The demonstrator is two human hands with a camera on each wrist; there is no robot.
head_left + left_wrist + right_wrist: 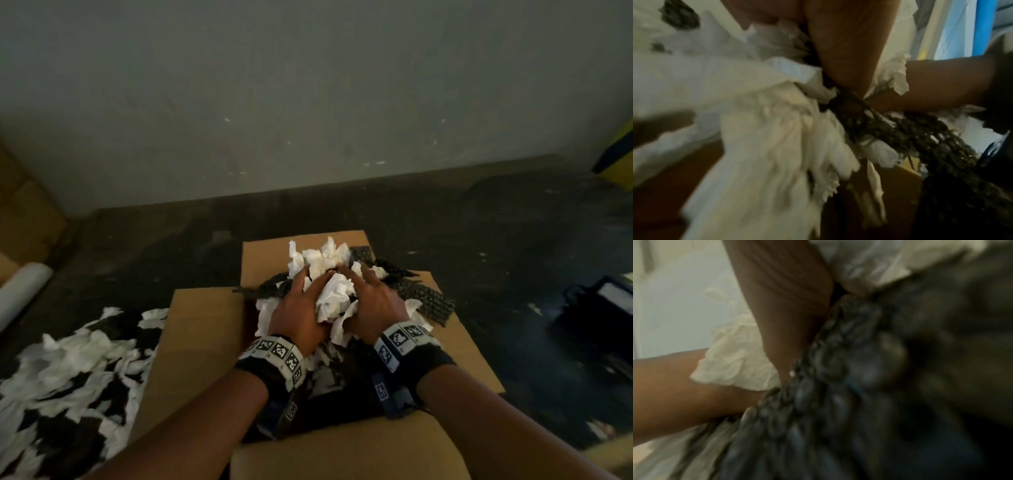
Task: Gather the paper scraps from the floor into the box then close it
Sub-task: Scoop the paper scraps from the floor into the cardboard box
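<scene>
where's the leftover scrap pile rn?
Head view: leftover scrap pile lies on the floor, lower left, beside the cardboard box's left flap.

Box (205, 329) interior hidden under scraps (334, 294)

White crumpled paper scraps (334, 294) fill the brown cardboard box (205, 342), mixed with black honeycomb-patterned packing paper (424, 301). The floor (496, 246) is dark, speckled white. Black-and-white square-coded wristbands (277, 353) ring both wrists.
</scene>
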